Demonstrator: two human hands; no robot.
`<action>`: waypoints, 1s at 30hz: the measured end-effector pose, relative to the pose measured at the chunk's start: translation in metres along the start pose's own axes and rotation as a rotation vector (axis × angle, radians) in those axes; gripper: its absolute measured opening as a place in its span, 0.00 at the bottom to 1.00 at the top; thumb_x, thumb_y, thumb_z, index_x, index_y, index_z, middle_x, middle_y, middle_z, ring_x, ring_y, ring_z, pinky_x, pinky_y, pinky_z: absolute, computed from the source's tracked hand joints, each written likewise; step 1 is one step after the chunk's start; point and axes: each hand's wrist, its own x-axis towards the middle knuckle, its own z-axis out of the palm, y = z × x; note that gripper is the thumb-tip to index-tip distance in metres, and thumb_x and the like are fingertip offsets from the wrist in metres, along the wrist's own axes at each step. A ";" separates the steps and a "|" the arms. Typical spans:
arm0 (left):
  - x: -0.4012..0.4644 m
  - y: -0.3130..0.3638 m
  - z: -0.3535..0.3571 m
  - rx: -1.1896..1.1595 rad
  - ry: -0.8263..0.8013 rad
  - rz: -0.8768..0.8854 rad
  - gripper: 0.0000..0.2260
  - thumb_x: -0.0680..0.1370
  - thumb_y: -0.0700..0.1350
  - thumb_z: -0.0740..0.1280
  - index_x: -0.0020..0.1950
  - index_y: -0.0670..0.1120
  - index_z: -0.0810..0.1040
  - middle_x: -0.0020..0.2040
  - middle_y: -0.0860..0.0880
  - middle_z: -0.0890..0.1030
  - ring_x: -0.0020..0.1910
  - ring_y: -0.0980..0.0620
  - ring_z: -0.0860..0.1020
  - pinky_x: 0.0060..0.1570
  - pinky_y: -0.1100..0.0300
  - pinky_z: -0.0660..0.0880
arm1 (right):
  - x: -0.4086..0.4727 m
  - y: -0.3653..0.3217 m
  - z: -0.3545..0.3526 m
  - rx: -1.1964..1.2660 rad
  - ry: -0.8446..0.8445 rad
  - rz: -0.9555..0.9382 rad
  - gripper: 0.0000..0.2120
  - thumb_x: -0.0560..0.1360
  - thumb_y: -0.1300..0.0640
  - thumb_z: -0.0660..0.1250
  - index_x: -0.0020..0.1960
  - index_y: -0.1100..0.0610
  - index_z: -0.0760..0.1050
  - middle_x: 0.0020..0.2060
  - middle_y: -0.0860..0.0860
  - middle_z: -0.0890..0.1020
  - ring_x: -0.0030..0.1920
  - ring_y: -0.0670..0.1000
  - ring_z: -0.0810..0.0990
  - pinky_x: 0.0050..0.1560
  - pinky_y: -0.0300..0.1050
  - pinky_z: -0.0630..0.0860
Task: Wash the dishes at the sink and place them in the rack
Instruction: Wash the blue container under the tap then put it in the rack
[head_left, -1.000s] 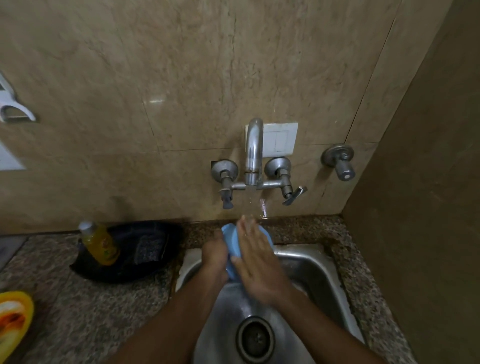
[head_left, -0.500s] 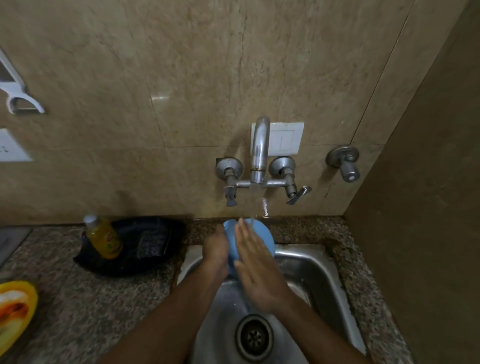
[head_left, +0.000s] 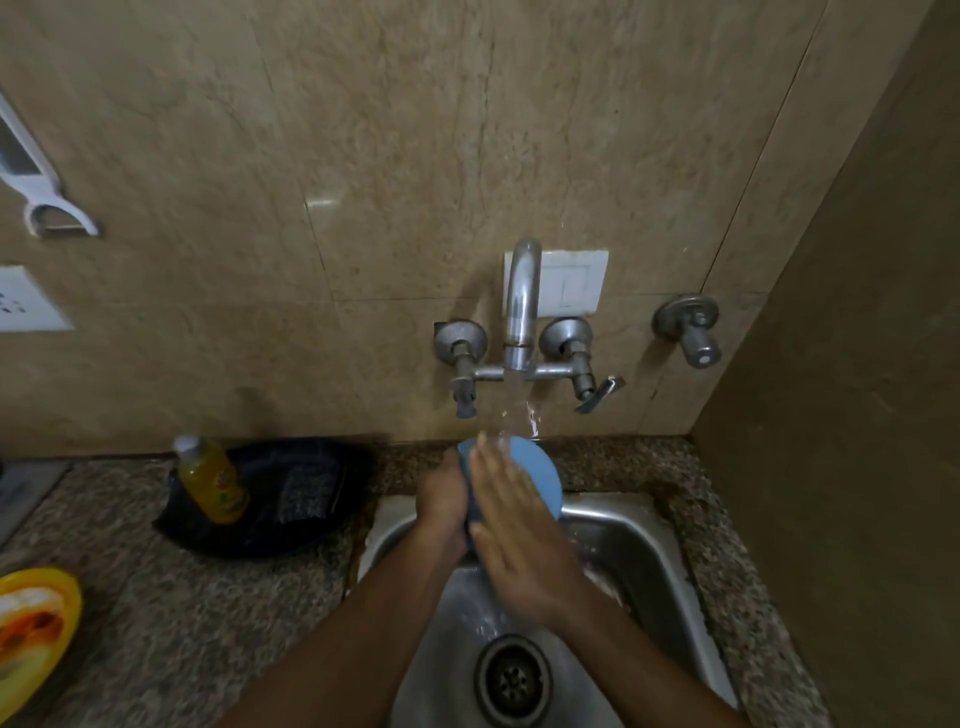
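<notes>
A blue round dish (head_left: 537, 475) stands on edge over the back of the steel sink (head_left: 654, 540), under water running from the wall tap (head_left: 521, 306). My left hand (head_left: 444, 509) grips the dish's left rim. With straight fingers, my right hand (head_left: 511, 525) lies flat against the dish's near face, fingertips up in the stream. Most of the dish is hidden behind my hands.
A yellow soap bottle (head_left: 210, 480) stands in a black tray (head_left: 291, 493) on the granite counter left of the sink. A yellow plate (head_left: 31, 623) lies at the far left edge. A brown wall (head_left: 857, 415) closes off the right side. The drain (head_left: 511, 678) sits near me.
My right hand has slid a little up the dish's face into the water stream. The dish and my left hand stay under the tap.
</notes>
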 end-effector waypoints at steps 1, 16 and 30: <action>0.000 0.001 -0.001 -0.017 0.016 0.006 0.17 0.80 0.53 0.61 0.45 0.43 0.82 0.44 0.42 0.85 0.45 0.43 0.83 0.53 0.49 0.80 | -0.008 0.002 -0.003 0.029 -0.039 -0.037 0.30 0.83 0.49 0.48 0.80 0.52 0.39 0.79 0.45 0.38 0.78 0.43 0.36 0.78 0.44 0.38; -0.005 -0.002 -0.005 0.055 -0.036 0.029 0.16 0.80 0.56 0.59 0.49 0.45 0.79 0.51 0.46 0.83 0.51 0.45 0.81 0.59 0.44 0.78 | -0.021 0.001 0.002 0.004 0.060 -0.033 0.30 0.83 0.45 0.45 0.81 0.55 0.42 0.80 0.50 0.42 0.79 0.48 0.39 0.78 0.49 0.41; -0.035 0.007 -0.027 -0.188 -0.255 0.063 0.18 0.76 0.50 0.60 0.33 0.42 0.81 0.32 0.40 0.80 0.29 0.42 0.80 0.37 0.54 0.76 | -0.011 0.027 -0.016 1.576 0.246 0.869 0.20 0.81 0.49 0.60 0.65 0.61 0.77 0.58 0.66 0.81 0.60 0.66 0.78 0.65 0.64 0.70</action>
